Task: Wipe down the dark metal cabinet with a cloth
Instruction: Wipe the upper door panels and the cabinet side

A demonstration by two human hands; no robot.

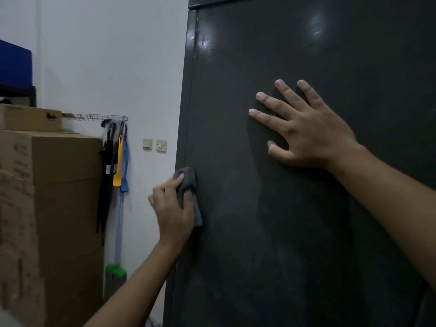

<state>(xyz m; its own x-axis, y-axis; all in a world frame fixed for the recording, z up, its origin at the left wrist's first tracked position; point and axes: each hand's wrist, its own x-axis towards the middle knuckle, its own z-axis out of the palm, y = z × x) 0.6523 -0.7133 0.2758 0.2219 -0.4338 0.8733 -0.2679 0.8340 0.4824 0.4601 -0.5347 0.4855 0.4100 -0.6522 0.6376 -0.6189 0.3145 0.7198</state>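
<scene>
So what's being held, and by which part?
The left hand grips the grey cloth round its bunched middle; right hand holds nothing, flat on the cabinet.

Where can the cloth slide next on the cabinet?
The cabinet is bare between the cloth and the right hand, all below that hand, and above it. Left of the cabinet, cardboard boxes and hanging tools crowd the wall.

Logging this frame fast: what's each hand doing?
Left hand: grips the grey cloth at the cabinet edge.
Right hand: open, flat against the cabinet.
</scene>
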